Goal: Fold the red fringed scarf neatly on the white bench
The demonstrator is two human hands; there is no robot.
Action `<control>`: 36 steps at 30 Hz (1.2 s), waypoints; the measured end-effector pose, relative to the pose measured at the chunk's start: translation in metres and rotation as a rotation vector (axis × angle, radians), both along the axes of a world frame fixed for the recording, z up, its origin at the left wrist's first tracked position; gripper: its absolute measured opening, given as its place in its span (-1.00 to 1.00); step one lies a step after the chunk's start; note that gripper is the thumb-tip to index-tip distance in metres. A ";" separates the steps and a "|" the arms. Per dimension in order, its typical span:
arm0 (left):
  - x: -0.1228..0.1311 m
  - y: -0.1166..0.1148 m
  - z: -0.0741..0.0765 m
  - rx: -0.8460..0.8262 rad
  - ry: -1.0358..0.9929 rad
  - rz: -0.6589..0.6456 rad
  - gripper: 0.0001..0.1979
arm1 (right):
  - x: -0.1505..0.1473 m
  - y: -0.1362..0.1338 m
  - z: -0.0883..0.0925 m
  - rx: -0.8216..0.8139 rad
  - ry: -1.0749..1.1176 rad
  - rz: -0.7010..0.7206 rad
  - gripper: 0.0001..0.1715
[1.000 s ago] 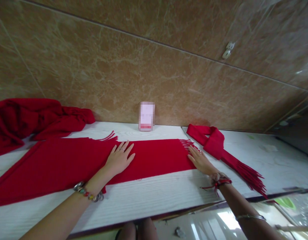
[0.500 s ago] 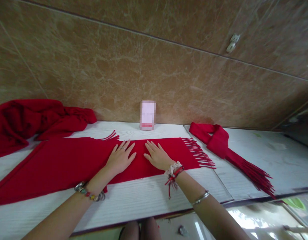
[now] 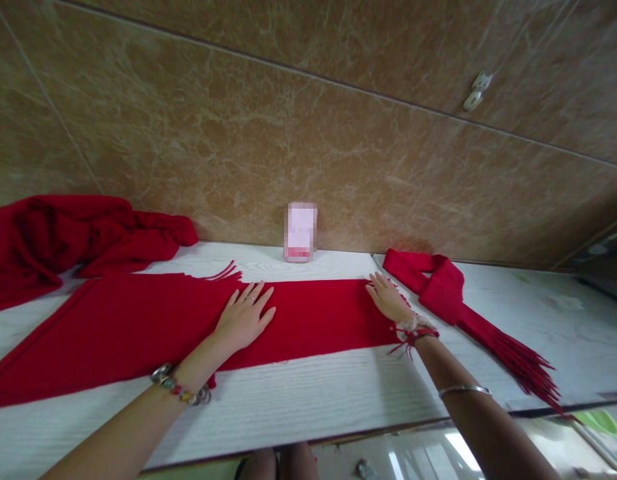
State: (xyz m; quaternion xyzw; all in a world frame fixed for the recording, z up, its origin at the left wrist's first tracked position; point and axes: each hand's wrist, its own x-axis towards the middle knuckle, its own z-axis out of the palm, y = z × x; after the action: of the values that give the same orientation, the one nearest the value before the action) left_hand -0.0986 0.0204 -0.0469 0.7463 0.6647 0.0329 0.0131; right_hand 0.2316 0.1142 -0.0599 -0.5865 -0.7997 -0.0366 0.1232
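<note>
A red fringed scarf (image 3: 308, 320) lies spread along the white table, its left part wider than the narrow strip at the right. My left hand (image 3: 244, 317) rests flat on it near the middle, fingers apart. Farther right, my right hand (image 3: 389, 298) lies with outstretched fingers on the scarf's right end and covers most of the fringe there. Just beyond that hand, a second red scarf (image 3: 441, 293) lies looped into a knot-like fold, its fringed end trailing toward the front edge.
A bunched heap of red cloth (image 3: 103, 233) lies at the back left. Against the brown marbled wall (image 3: 288, 133) stands a small blurred pink and white box-like object (image 3: 301, 232). The white table (image 3: 308, 400) ends at a front edge near my knees. Lower right shows a green object (image 3: 601, 422).
My right hand has slid right along the scarf, from near the middle to the fringed end. My left hand has stayed in place on the cloth.
</note>
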 end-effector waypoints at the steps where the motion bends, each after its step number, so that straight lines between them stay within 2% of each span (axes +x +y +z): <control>1: 0.000 0.000 -0.001 0.010 -0.005 -0.003 -0.51 | -0.010 -0.005 0.001 0.013 0.030 0.053 -0.44; 5: -0.001 0.001 -0.001 0.025 -0.012 -0.008 -0.50 | -0.061 -0.030 0.005 -0.045 0.097 0.302 -0.39; 9: 0.000 0.000 0.002 -0.019 -0.004 0.004 -0.50 | -0.088 -0.044 0.005 -0.133 0.052 0.388 -0.40; 21: -0.002 0.001 -0.003 0.031 -0.039 -0.014 -0.51 | -0.068 -0.025 -0.001 -0.108 0.058 0.228 -0.43; 29: -0.001 -0.001 0.001 -0.004 -0.021 -0.006 -0.51 | -0.040 -0.014 -0.006 -0.054 0.043 -0.112 -0.44; 32: -0.001 -0.001 0.002 -0.003 -0.027 -0.012 -0.51 | -0.039 -0.014 -0.005 -0.019 0.079 -0.077 -0.44; 36: -0.001 -0.001 0.004 0.007 -0.036 -0.007 -0.52 | -0.059 -0.022 0.001 -0.038 0.135 0.143 -0.43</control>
State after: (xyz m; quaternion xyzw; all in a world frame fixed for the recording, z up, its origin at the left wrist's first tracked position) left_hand -0.0995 0.0197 -0.0425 0.7480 0.6616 0.0487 0.0225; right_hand 0.1730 0.0921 -0.0592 -0.5314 -0.8299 0.0271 0.1679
